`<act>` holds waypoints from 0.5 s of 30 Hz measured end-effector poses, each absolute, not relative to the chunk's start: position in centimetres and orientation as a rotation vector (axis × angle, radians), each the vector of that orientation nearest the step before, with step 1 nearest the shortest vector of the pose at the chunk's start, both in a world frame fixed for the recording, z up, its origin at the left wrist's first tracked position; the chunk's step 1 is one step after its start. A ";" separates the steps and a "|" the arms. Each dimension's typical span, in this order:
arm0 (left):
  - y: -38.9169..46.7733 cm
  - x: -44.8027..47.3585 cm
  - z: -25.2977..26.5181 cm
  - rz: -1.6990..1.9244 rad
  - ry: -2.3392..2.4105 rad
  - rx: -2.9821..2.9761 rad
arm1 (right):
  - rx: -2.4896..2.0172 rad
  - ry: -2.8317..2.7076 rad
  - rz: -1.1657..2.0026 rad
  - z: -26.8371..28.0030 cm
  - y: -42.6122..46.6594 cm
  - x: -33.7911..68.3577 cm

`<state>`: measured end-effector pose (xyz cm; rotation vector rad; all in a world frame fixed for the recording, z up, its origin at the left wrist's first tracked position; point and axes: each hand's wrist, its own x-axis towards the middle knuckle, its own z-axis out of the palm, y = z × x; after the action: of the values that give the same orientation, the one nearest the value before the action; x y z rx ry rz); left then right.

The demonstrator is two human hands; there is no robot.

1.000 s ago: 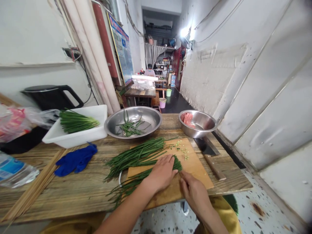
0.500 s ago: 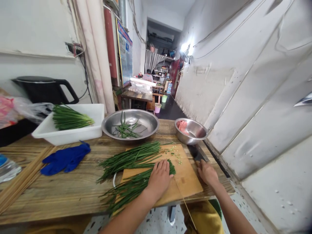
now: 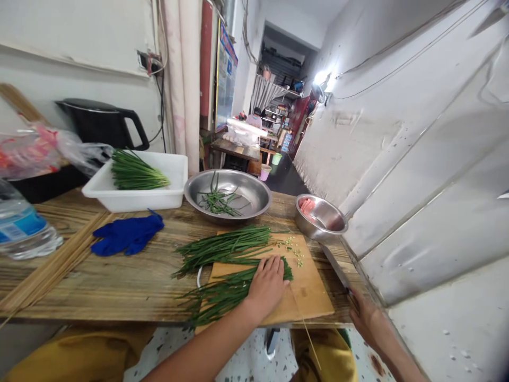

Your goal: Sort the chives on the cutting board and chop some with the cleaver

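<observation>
My left hand (image 3: 268, 284) lies over the cut end of a bundle of chives (image 3: 226, 297), its fingers curved across the stalks and pressing them to the wooden cutting board (image 3: 312, 294). Another bunch of chives (image 3: 226, 246) lies behind it, partly on the board. Small cut bits (image 3: 292, 249) are scattered at the board's far right. To the right of the board, my right hand (image 3: 369, 315) grips the handle of a kitchen knife (image 3: 336, 268), blade pointing away, its edge seen narrow. A thin stick (image 3: 306, 329) sticks out over the table's front edge.
Behind the board stand a steel basin (image 3: 191, 199) with some greens and a steel bowl (image 3: 324, 231) with pink pieces. Leftward are a white tray (image 3: 147, 201) of chives, a blue glove (image 3: 127, 234), skewers (image 3: 59, 260), a bottle (image 3: 24, 228) and a kettle (image 3: 99, 122). A wall borders the right side.
My right hand has lifted the knife and drawn it toward the lower right, turning the blade on edge. My left hand stays on the chives. The view has swung a little left.
</observation>
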<state>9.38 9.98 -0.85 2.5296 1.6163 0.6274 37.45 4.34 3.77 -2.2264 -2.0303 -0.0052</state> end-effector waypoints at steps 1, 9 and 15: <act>10.0 9.4 -0.9 0.633 1.617 2.524 | -2.177 -2.006 0.103 4.7 3.2 37.1; 9.9 9.2 -0.7 0.658 1.594 2.535 | -1.964 -1.778 0.799 11.1 -1.1 29.4; 9.9 9.2 -0.6 0.659 1.586 2.533 | -1.883 -1.854 0.868 10.2 -0.3 28.0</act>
<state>9.18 9.91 -0.65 2.5329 1.5864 0.6595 27.98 -0.34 10.18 -1.8830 -1.8535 0.8678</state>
